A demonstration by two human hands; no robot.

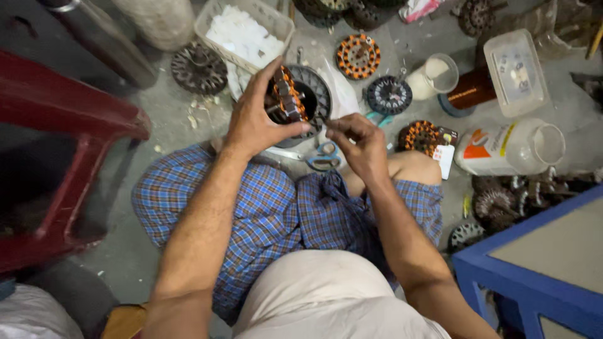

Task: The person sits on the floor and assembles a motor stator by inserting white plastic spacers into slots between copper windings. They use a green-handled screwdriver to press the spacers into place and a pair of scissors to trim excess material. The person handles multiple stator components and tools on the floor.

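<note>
Floor: grey concrete floor with many motor parts spread over it.
Red stool: a big red stool stands at the person's left side, well apart from the hands.
Blue box: a blue box with a grey top sits at the right, near the person's knee.
Lap: blue checked cloth covers the crossed legs, just below both hands.
White basket: a white basket full of white bits sits on the floor past the left hand.
Clear jar: a clear plastic jar lies on its side to the right of the hands.
Motor part: a round dark motor part with orange wire coils is held up above the lap, tilted toward the person.
Left hand: the left hand is wrapped around the left side of the motor part, thumb in front, fingers up over its top rim. It holds the part tight.
Right hand: the right hand is at the lower right edge of the motor part, touching it. Its fingers are pinched close together at the rim; what they pinch is too small to tell.
Other coils: a round orange coil ring and a dark one lie on the floor just past the held part.
Scissors: blue-handled scissors lie on the floor under the two hands, near the lap.
</note>
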